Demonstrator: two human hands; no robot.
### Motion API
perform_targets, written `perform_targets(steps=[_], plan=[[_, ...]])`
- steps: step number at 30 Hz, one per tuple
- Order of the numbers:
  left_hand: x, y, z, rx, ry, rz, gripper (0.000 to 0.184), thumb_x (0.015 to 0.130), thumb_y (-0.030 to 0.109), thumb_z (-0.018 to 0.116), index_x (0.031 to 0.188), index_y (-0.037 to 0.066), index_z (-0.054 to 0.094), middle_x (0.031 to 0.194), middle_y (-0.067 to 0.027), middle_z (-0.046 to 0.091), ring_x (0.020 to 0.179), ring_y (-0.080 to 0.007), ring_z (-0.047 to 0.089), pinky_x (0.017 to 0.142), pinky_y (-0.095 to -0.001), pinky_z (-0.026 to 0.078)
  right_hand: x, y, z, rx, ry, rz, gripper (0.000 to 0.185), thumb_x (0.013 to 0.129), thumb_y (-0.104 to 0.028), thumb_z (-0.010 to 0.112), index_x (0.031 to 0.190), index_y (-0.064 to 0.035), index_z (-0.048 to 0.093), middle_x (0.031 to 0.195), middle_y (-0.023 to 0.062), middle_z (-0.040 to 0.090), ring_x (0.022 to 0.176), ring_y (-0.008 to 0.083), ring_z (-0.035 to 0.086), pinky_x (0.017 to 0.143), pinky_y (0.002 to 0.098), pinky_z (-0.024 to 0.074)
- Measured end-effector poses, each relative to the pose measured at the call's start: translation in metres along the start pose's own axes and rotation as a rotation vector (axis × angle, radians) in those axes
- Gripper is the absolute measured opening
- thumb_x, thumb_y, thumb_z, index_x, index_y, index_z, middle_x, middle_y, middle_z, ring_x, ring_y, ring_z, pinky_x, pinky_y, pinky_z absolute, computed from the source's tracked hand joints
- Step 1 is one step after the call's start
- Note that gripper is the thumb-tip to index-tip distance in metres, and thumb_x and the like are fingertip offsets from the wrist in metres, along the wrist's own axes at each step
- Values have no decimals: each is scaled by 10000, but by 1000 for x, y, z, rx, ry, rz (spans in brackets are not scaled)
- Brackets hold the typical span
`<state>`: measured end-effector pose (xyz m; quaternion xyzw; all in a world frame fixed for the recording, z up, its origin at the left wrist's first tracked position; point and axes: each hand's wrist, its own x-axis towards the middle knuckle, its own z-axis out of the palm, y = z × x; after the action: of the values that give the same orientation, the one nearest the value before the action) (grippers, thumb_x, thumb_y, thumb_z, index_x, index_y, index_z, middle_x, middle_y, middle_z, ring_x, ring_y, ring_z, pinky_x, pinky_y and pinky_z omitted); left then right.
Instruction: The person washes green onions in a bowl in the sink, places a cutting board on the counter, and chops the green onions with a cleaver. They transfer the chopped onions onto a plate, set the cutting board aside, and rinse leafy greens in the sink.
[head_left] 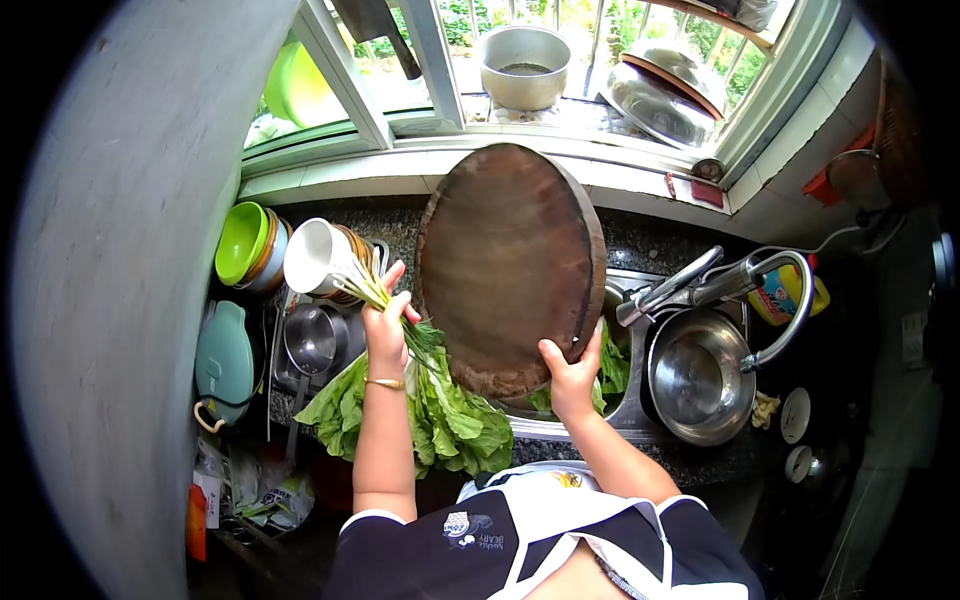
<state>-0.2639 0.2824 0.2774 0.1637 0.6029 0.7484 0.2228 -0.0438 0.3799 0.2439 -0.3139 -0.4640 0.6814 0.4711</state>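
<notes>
A thick, round wooden chopping board (510,265) is tilted up over the counter and the sink edge. My right hand (575,375) grips its lower right rim, thumb on the face. In my left hand (388,325) is a bunch of thin green herbs (372,288), pale stems pointing up and left, dark leaves hanging below the fist near the board's left edge. Leafy green lettuce (440,425) lies below, between my forearms at the counter's front. More leaves (614,365) show in the sink, partly hidden by the board.
Right of the board are a faucet (690,285), a steel basin (702,375) and a yellow bottle (790,295). On the left stand green bowls (240,243), white bowls (312,256), a small saucepan (312,335) and a teal container (224,358). A pot (525,68) sits at the window.
</notes>
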Motion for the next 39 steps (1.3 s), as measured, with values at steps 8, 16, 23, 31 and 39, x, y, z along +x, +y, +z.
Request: perform_targets(steps=[8,16,23,31,39], plan=[[6,-29,-23,-23,-60,-134,411,790,-15,493,1201,-37,495,1224,-149,519,646,-122,577,623,-230,476,-9,35,-45,163,193,183,482,757,26,635,1179,-39,412,1104,54,526,994,162,498,896,307,392],[6,-31,-24,-318,-257,-122,208,885,86,492,1074,0,505,679,-56,548,690,-183,585,804,-352,488,-2,79,-98,316,167,358,483,805,-76,601,1241,-69,395,1195,70,492,1087,212,476,947,361,384],[36,32,52,778,-520,141,154,853,186,576,924,50,581,683,-36,554,600,-133,531,616,-308,456,3,109,-128,353,110,458,532,839,-111,598,1296,-79,327,1274,83,433,1151,230,443,973,388,372],[72,2,92,782,-602,102,199,834,226,601,879,39,553,662,-71,537,608,-155,482,599,-302,413,9,143,-144,449,270,575,436,842,-245,606,1210,-49,477,1208,84,527,1125,241,475,981,403,368],[74,31,105,1428,-538,408,357,790,397,614,891,78,490,730,-147,624,724,-362,610,596,-461,463,10,140,-146,461,251,628,462,846,-299,595,1217,-54,467,1226,78,515,1140,251,464,998,408,354]])
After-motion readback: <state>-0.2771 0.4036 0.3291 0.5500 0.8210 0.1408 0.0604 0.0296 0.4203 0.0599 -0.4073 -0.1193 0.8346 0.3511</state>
